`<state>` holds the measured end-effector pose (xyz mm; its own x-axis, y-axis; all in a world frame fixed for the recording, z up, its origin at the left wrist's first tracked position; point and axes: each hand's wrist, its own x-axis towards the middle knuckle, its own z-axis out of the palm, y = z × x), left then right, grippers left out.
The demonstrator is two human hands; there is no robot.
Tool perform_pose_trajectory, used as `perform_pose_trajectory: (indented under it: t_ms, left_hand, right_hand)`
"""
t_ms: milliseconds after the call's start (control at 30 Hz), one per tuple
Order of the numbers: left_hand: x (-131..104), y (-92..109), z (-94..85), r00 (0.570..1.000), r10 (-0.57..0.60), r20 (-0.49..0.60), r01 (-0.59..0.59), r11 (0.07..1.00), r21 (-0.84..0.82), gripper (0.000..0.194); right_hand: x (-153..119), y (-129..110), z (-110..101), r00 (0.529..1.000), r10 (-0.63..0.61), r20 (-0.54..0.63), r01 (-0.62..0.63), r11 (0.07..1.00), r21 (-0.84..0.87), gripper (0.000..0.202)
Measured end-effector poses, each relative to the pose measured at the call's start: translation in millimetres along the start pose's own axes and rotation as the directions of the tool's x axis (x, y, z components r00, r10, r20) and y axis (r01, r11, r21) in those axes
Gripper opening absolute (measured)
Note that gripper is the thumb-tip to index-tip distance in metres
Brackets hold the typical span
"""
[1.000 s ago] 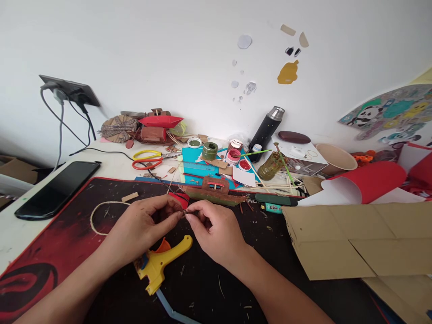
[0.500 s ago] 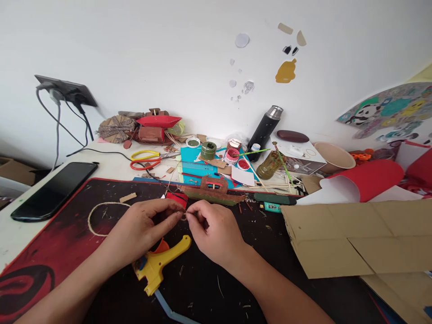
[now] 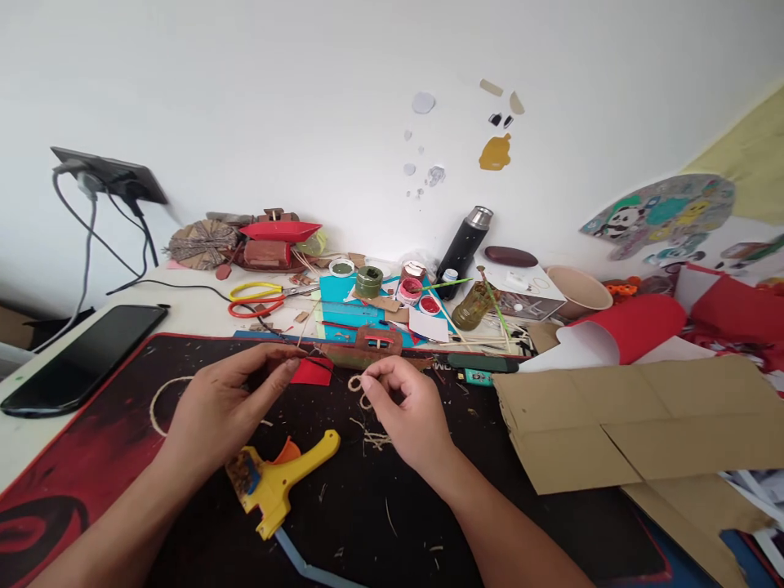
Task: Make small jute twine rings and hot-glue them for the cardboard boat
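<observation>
My right hand [image 3: 409, 408] is closed in a pinch on a piece of twine [image 3: 354, 387] curled into small loops, which stick out left of the fingertips. My left hand [image 3: 224, 400] is drawn back to the left, its thumb and index tips close together. Anything between them is too small to make out. Below the hands, a yellow glue gun [image 3: 287, 483] with an orange trigger and a blue-grey stick lies on the black-and-red mat [image 3: 367, 531]. Short twine offcuts [image 3: 376, 441] lie under my right hand. A longer twine curve [image 3: 156, 408] shows beside my left wrist.
Behind the hands sit a brown-and-green model boat [image 3: 349, 354], red paper [image 3: 311, 372], paint jars [image 3: 369, 282], scissor-like pliers [image 3: 260, 298] and a leaning black flask [image 3: 464, 242]. Cardboard [image 3: 569, 425] covers the right side. A phone [image 3: 86, 355] lies at left.
My hands, which met at the middle, have come apart. The left moved left; the right keeps the twine, its loops now visible. The camera view shifted slightly, and the offcuts came into sight.
</observation>
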<state>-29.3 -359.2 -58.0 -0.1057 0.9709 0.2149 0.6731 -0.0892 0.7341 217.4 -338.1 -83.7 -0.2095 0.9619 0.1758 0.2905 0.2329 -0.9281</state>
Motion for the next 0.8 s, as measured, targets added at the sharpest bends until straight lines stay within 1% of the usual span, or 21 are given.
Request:
perform_pose_trajectory:
  t_ms: [67, 200, 300, 367, 433, 533, 667, 800]
  left_hand:
    - [-0.3, -2.0, 0.0, 1.0, 0.011, -0.008, -0.011, 1.0, 0.016, 0.032]
    - [-1.2, -8.1, 5.2, 0.999, 0.041, -0.008, -0.041, 0.999, 0.024, 0.033]
    - [-0.4, -12.0, 9.7, 0.999, 0.049, -0.006, -0.049, 0.999, 0.022, 0.033]
    - [2.2, -13.7, 11.8, 0.998, 0.065, 0.001, -0.065, 0.997, 0.038, 0.035]
    - [5.9, -14.6, 13.1, 0.996, 0.089, 0.005, -0.089, 0.993, 0.072, 0.039]
    - [10.5, -14.2, 15.1, 0.994, 0.11, 0.008, -0.11, 0.987, 0.114, 0.043]
    - [11.0, -13.0, 16.9, 0.988, 0.154, -0.013, -0.152, 0.982, 0.114, 0.04]
    - [8.8, -13.4, 16.2, 0.975, 0.22, -0.034, -0.214, 0.968, 0.128, 0.035]
  right_hand:
    - [-8.0, 7.1, -12.3, 0.999, 0.034, -0.014, -0.034, 0.999, -0.021, 0.019]
    - [-27.2, 28.2, -43.1, 0.996, 0.069, -0.052, -0.075, 0.987, -0.139, 0.019]
    - [-35.3, 43.3, -63.4, 0.991, 0.133, -0.008, -0.131, 0.965, -0.225, 0.019]
    - [-35.5, 50.0, -70.7, 0.986, 0.168, -0.003, -0.163, 0.953, -0.255, 0.018]
    - [-32.7, 53.0, -71.9, 0.977, 0.213, 0.003, -0.204, 0.94, -0.274, 0.017]
    - [-26.8, 51.3, -66.8, 0.964, 0.263, 0.03, -0.24, 0.916, -0.32, 0.012]
    - [-23.0, 45.2, -60.0, 0.959, 0.271, 0.08, -0.204, 0.861, -0.466, 0.009]
    - [-23.9, 42.5, -57.8, 0.958, 0.275, 0.082, -0.188, 0.817, -0.546, 0.01]
